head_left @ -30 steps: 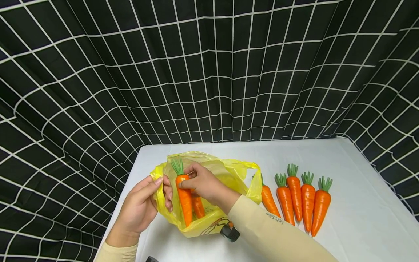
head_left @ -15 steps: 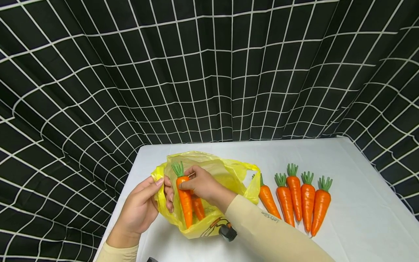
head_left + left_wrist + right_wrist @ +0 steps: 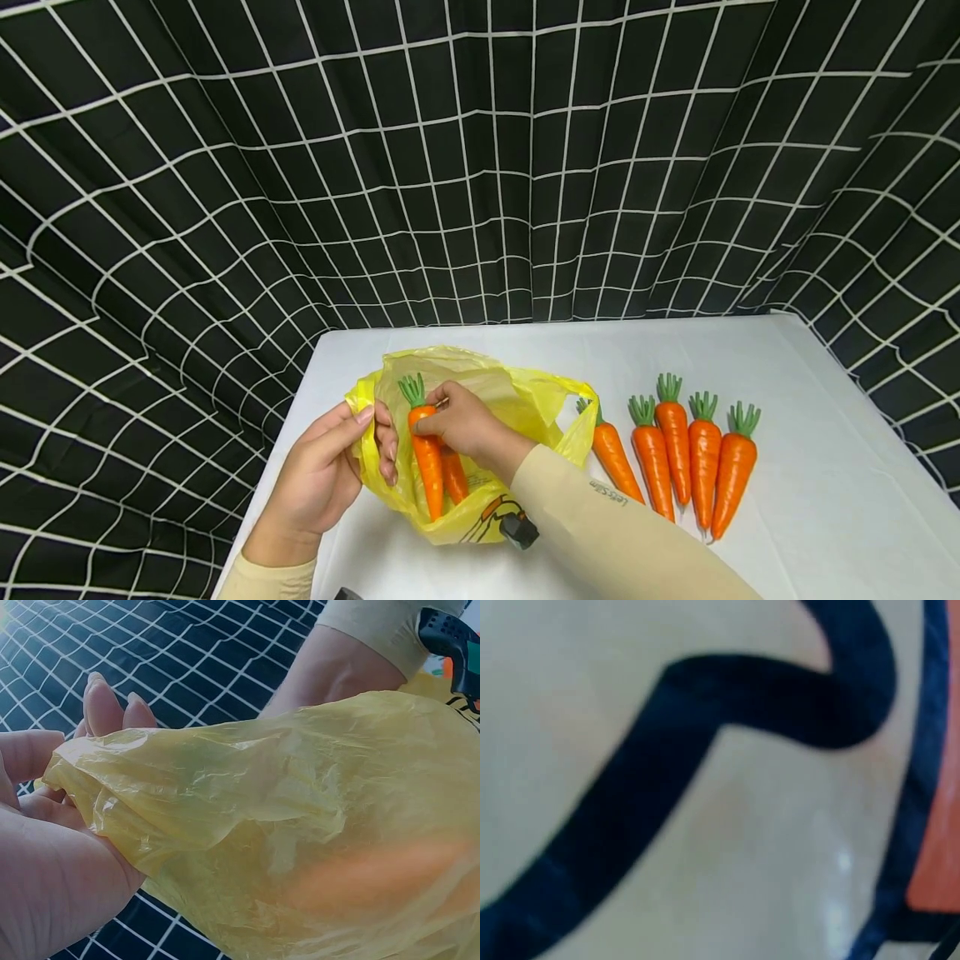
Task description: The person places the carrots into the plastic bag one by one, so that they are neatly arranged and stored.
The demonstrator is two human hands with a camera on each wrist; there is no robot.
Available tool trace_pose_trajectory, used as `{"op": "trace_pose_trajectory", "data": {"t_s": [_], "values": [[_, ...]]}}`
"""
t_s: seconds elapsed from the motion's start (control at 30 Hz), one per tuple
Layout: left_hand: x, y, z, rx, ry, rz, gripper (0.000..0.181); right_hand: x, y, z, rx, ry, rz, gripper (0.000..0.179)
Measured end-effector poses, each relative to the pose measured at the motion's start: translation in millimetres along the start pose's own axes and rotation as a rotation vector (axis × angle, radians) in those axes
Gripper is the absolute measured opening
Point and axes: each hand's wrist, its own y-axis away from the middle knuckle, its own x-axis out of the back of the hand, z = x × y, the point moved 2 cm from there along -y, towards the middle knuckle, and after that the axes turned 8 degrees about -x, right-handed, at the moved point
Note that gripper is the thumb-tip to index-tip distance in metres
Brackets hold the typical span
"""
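A yellow plastic bag (image 3: 536, 387) lies with its mouth spread wide on the left half of the table. My left hand (image 3: 322, 475) pinches the bag's left handle between thumb and fingers; the left wrist view shows the thin film (image 3: 225, 787) stretched from that grip, an orange shape blurred behind it. Inside the mouth, my right hand (image 3: 465, 421) grips an orange carrot (image 3: 427, 467) near its green top, tip pointing down. Behind it in the bag rests another carrot (image 3: 454, 477), partly hidden. The bag's printed black line (image 3: 682, 727) fills the right wrist view.
Right of the bag, several carrots lie side by side on the white table (image 3: 817, 467), among them the rightmost carrot (image 3: 735, 475). One carrot (image 3: 615, 458) lies partly behind the bag's right handle. A black grid-patterned curtain (image 3: 480, 208) encloses the table.
The right hand and its carrot have shifted slightly down and to the right inside the bag. The left hand keeps its hold on the handle, almost unmoved.
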Motion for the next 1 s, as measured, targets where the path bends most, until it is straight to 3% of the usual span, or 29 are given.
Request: {"op": "trace_pose_trajectory", "data": {"t_s": [1.0], "values": [[2.3,1.3,1.2,-0.005,-0.004,0.009,0.030,1.0,-11.5,13.0,-0.026,-0.002,0.041,0.039]]}}
